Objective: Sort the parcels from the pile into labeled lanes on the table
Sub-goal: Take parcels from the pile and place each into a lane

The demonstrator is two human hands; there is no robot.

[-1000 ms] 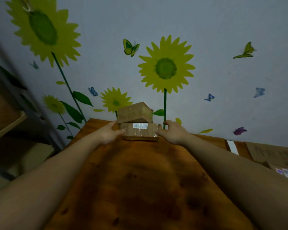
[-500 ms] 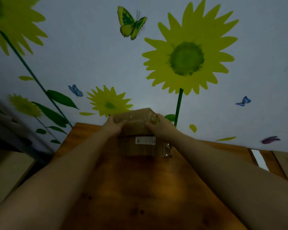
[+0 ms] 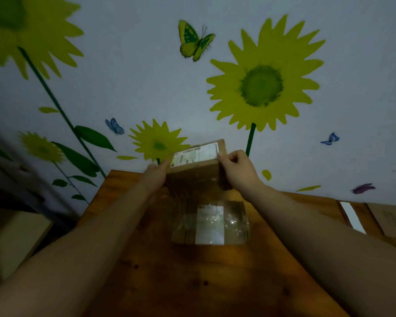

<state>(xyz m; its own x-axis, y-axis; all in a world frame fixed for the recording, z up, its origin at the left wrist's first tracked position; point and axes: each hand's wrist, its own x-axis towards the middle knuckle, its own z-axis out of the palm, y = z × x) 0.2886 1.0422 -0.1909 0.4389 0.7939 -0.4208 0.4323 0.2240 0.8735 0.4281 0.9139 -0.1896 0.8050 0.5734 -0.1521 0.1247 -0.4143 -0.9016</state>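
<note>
Left grip [image 3: 156,177] and right grip [image 3: 236,172] pinch labelled cardboard parcel [image 3: 192,177] by its side edges; taped parcel [image 3: 210,223] just below grips, flat on worktop [image 3: 192,282]

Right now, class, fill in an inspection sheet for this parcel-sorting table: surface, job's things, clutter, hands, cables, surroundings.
Surface: wooden table, dimly lit, dark knots in the grain.
Job's things: upper parcel tilted up, its label toward the camera; lower parcel flat on the table, white label under clear tape. Whether the two touch cannot be told.
Clutter: cardboard sheets and a white strip at the table's right end.
Grippers: left hand grips the upper parcel's left side; right hand has its fingers curled on the right edge.
Cables: nothing seen.
Surroundings: wall with sunflower stickers and butterflies; pale box low on the left.
</note>
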